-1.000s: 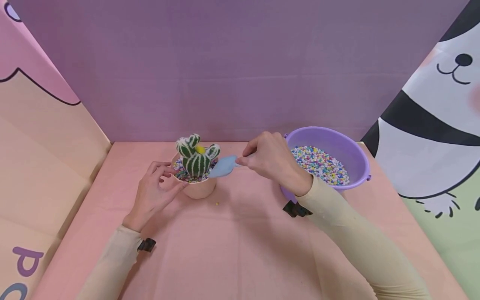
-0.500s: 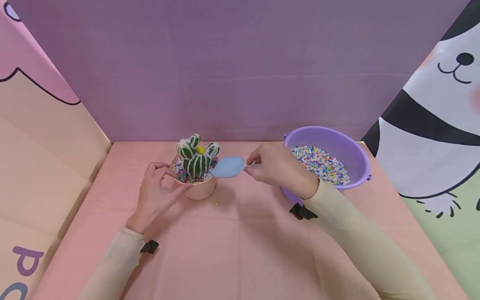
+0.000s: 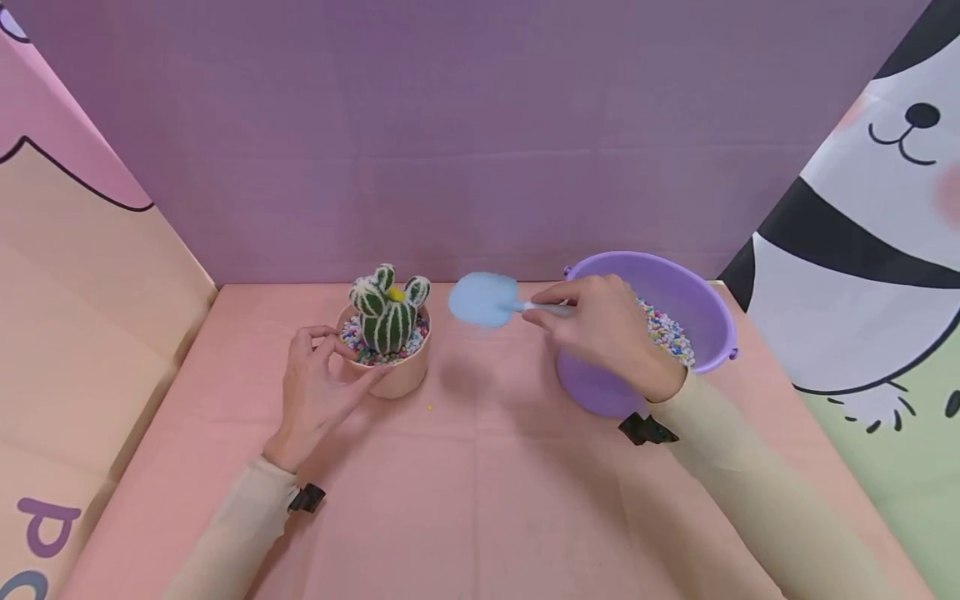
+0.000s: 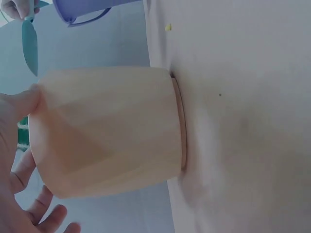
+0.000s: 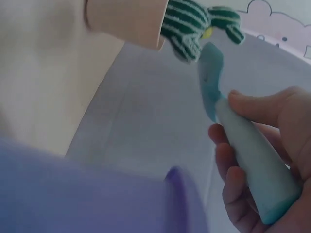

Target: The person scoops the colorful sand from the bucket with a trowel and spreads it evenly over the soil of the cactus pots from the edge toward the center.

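My left hand steadies a peach plant pot at its rim, thumb in front and fingers on the left side. In the pot stands a knitted green-and-white cactus with a yellow flower, ringed by multicoloured beads. My right hand grips a light blue toy shovel by its handle, fingers wrapped round it in the right wrist view. The shovel's blade is in the air between the pot and a purple bucket. Part of the bucket's opening is hidden behind my right hand.
More small coloured beads lie inside the bucket at the right. One stray yellow bead rests on the pink cloth before the pot. A purple backdrop closes off the rear, with printed panels on both sides.
My right hand has drawn the shovel away from the pot, to the right toward the bucket, its blade turning flatter. My left hand has stayed at the pot's rim.
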{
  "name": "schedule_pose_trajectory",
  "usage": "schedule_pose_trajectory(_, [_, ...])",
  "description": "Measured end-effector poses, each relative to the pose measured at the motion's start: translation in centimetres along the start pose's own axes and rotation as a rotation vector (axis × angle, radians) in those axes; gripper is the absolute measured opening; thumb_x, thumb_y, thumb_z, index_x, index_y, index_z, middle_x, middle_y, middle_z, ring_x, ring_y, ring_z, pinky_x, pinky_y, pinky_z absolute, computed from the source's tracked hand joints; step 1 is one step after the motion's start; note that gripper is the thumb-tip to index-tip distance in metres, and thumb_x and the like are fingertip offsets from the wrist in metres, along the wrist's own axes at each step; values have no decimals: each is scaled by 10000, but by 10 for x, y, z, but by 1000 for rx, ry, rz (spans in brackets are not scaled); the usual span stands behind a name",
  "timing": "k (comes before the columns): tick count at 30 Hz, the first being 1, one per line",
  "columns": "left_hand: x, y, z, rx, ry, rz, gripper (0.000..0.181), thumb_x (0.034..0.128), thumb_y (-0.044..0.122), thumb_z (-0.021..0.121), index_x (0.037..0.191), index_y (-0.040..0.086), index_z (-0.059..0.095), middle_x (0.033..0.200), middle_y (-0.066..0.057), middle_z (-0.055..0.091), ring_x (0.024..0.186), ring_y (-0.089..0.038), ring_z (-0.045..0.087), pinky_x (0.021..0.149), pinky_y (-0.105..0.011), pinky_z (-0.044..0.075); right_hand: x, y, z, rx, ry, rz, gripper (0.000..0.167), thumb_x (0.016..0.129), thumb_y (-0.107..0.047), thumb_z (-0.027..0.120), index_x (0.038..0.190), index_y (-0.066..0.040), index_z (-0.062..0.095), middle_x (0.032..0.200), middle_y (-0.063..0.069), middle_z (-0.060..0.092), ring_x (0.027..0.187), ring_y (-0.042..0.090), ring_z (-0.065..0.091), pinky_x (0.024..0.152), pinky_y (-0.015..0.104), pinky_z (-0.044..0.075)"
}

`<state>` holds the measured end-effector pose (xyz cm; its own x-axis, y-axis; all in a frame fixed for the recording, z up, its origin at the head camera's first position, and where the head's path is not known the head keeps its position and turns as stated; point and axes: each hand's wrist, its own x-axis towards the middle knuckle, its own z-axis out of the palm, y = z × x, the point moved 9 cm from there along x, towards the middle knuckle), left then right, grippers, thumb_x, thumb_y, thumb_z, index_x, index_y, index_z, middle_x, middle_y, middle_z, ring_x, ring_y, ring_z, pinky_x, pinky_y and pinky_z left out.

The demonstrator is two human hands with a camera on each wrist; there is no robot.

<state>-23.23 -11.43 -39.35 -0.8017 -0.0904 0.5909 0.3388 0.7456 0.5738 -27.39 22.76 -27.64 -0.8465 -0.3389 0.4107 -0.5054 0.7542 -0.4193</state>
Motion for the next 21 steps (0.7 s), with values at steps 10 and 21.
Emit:
schedule_pose_trajectory(10, [-3, 34, -6, -152, 83, 200, 301, 781, 226, 900, 874, 42, 680, 1087, -183, 631, 1070, -400, 572, 952, -439, 430, -14, 35, -44, -46, 181, 7, 151, 847, -269, 907, 987, -216, 885, 818, -40, 826, 535, -35, 486, 510, 202, 343])
schedule_pose_trajectory(21, [2, 77, 9, -259, 25, 294, 160, 828, 132, 862, 915, 84, 736, 1022, -77, 707, 1000, -259, 658, 874, -326, 489, -35, 71, -75, -169, 244, 51, 199, 842, -300, 891, 988, -165, 881, 469, -8, 619, 431, -1, 314, 439, 279, 254])
